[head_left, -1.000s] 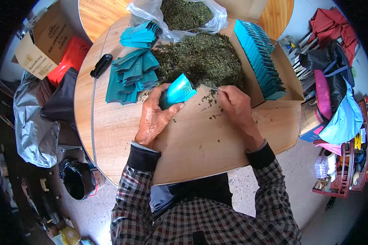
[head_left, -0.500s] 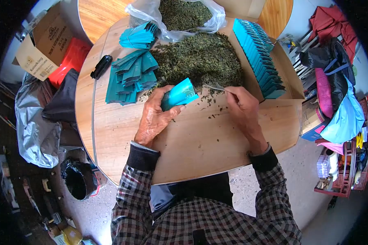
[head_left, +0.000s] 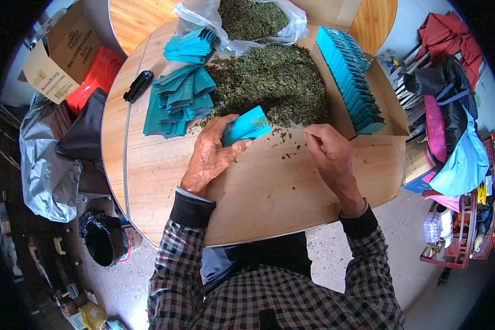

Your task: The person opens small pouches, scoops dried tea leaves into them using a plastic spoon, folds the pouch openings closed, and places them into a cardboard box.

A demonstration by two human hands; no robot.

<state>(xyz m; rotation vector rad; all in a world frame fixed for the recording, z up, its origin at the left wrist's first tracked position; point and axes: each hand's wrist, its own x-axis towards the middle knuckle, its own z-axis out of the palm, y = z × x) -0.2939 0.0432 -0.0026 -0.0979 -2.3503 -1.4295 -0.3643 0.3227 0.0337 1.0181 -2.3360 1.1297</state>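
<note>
My left hand [head_left: 205, 157] is wrapped around a teal packet [head_left: 247, 125], tilted with its upper end to the right. Between the thumb and fingers of my right hand [head_left: 334, 157] is a small spoon [head_left: 296, 126]. Its pale, shiny end points left toward the packet but stays apart from it, and blur hides its exact shape. Just beyond both hands spreads a heap of dried tea leaves [head_left: 269, 82], with loose bits scattered on the wooden table [head_left: 253, 192].
Flat teal packets [head_left: 179, 102] lie left of the heap, with a further stack [head_left: 187, 47] behind. A cardboard box [head_left: 390, 104] at right holds a row of upright packets [head_left: 349, 82]. A plastic bag of leaves [head_left: 300, 27] stands at the back. A black object [head_left: 138, 86] lies at left.
My right hand and the spoon have shifted slightly right and down, a little farther from the packet. The packet stays in my left hand, its visible face turned slightly. The whole view has shifted a little.
</note>
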